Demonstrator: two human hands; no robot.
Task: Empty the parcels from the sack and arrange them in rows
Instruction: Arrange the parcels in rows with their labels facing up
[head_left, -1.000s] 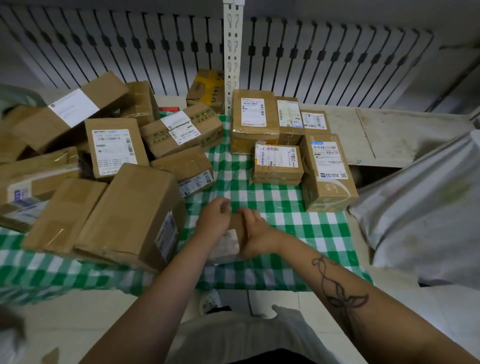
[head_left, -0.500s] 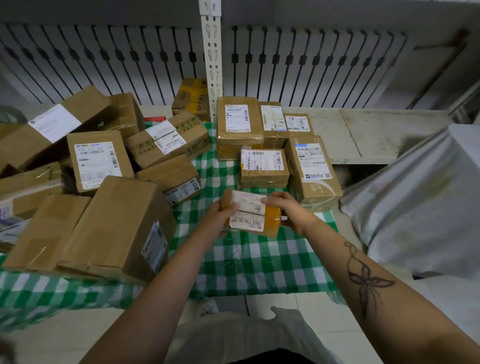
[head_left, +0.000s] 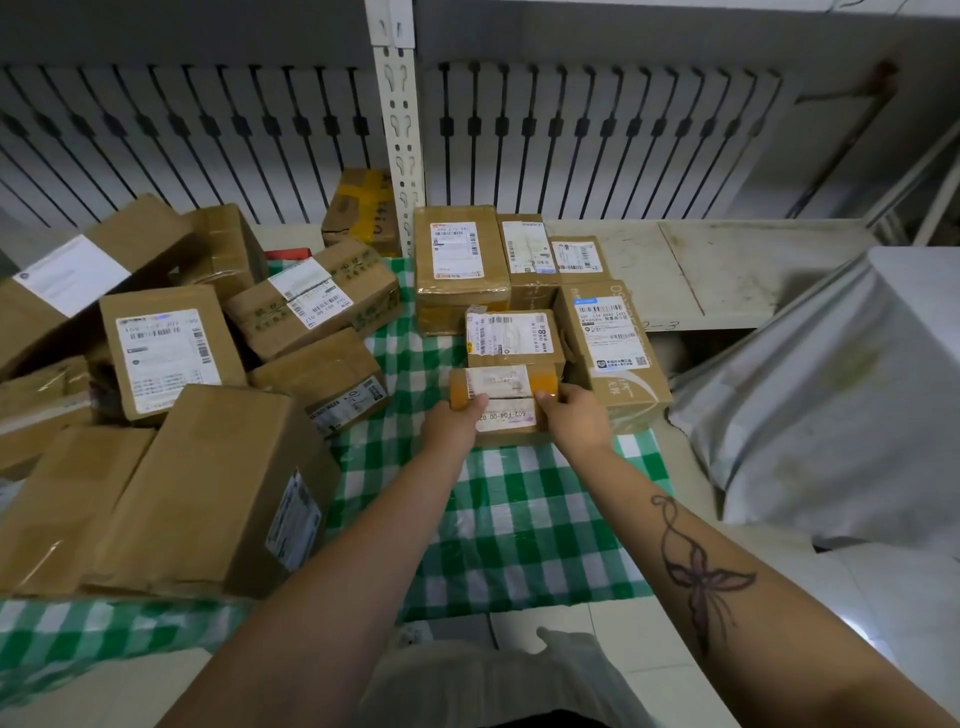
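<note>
Got one small brown cardboard parcel (head_left: 503, 402) with orange-taped ends and white labels, lying flat, labels up, pinched at each end between left hand (head_left: 452, 423) and right hand (head_left: 576, 421), just in front of a flat labelled brown box (head_left: 514, 338). Right beside that, a longer brown box with a white swoosh (head_left: 613, 353). Behind those, a neat back row of three labelled brown boxes (head_left: 524, 260), biggest on the left. Over on the left, a messy tilted heap of brown cartons (head_left: 208, 493), labels facing every which way. Pale grey sack (head_left: 831, 395) slumped on the right, well apart from the heap.
</note>
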